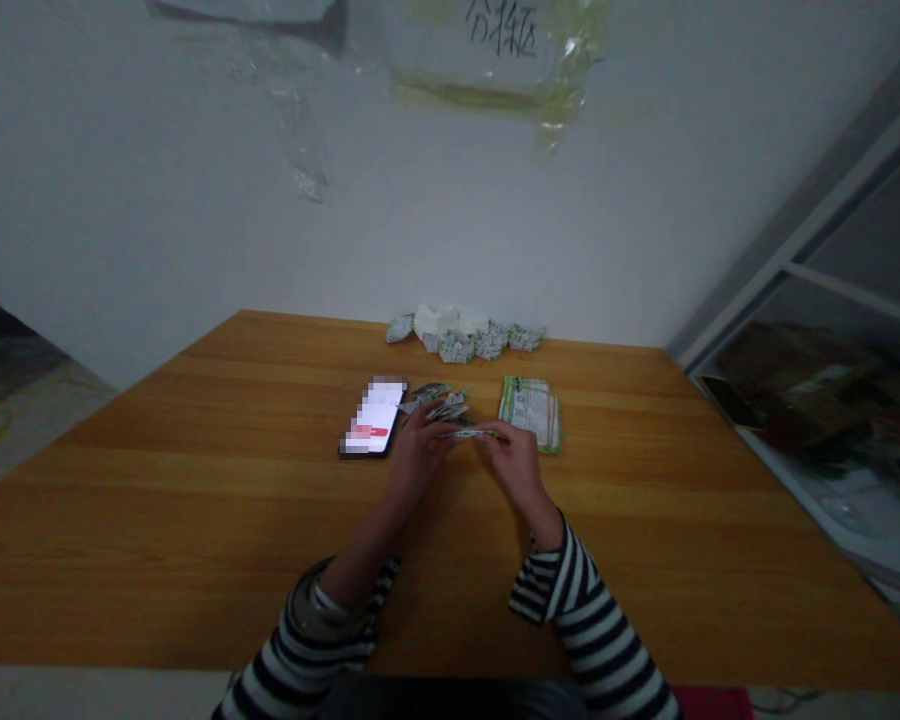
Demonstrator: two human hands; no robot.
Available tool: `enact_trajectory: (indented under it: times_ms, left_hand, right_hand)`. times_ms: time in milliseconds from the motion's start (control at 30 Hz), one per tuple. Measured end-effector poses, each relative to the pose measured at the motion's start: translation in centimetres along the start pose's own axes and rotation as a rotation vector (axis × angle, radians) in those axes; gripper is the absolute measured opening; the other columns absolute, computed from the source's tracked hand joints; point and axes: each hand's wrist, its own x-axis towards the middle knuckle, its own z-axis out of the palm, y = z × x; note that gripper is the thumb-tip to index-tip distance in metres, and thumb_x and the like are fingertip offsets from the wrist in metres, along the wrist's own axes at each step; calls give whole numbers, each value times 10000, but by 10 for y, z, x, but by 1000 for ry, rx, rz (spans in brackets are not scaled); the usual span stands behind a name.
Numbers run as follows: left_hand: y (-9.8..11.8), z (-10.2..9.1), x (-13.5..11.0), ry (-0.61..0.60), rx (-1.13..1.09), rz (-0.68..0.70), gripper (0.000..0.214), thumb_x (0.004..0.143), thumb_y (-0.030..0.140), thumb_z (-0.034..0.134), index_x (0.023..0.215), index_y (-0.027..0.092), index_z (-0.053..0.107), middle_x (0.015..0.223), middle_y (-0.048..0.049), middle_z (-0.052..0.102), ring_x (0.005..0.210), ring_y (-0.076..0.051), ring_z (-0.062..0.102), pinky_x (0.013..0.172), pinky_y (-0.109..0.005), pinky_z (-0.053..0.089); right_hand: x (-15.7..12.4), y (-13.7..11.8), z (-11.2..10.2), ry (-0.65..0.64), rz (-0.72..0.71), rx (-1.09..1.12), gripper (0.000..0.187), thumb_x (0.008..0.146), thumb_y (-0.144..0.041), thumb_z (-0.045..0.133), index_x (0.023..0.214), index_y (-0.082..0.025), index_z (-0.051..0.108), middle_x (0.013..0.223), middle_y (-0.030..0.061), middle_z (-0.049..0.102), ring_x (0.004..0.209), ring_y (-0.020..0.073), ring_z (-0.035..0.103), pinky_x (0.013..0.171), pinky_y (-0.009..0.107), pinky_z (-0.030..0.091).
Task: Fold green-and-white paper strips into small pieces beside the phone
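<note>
My left hand [414,450] and my right hand [515,460] meet over the middle of the wooden table [195,500]. Both pinch a narrow folded strip of printed paper [471,434] between the fingertips, held just above the tabletop. Several small folded paper pieces [441,402] lie right behind my left hand. A flat stack of green-and-white printed sheets [531,410] rests beside my right hand. Both arms wear black-and-white striped sleeves.
A phone [375,422] with a lit screen lies left of my hands. Several folded paper shapes [465,336] are piled at the table's far edge by the white wall. A metal shelf [832,330] with clutter stands at the right.
</note>
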Motion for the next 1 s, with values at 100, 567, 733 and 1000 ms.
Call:
enact_trajectory:
  times_ms: [100, 567, 733, 1000]
  left_hand:
    - [2, 0, -2, -122, 112, 83, 172, 845, 234, 651, 977, 223, 760, 1123, -89, 723, 995, -237, 683, 886, -367, 528]
    - [1, 4, -12, -23, 374, 149, 219, 874, 136, 533, 971, 195, 721, 893, -85, 760, 779, -195, 698, 718, -273, 505]
    - [7, 5, -12, -117, 282, 122, 188, 889, 186, 534, 965, 186, 707, 886, -87, 752, 765, -190, 688, 709, -268, 495]
    - [2, 11, -5, -319, -93, 42, 278, 900, 197, 497, 1115, 205, 672, 1019, -75, 743, 909, -193, 684, 820, -284, 511]
  right_hand:
    - [-2, -4, -1, -47, -59, -107, 215, 833, -180, 568, 906, -243, 759, 900, 39, 774, 821, 225, 715, 774, 326, 533]
    - [3, -5, 4, 76, 148, 332, 167, 789, -337, 640, 720, -186, 653, 570, -3, 669, 530, 161, 624, 549, 249, 475]
    - [7, -4, 0, 44, -23, 269, 144, 724, -329, 723, 790, -201, 729, 828, 45, 705, 813, 193, 650, 725, 288, 502]
    - [8, 8, 4, 51, 126, 341, 147, 745, -275, 637, 747, -193, 760, 747, 49, 754, 701, 203, 671, 671, 297, 504]
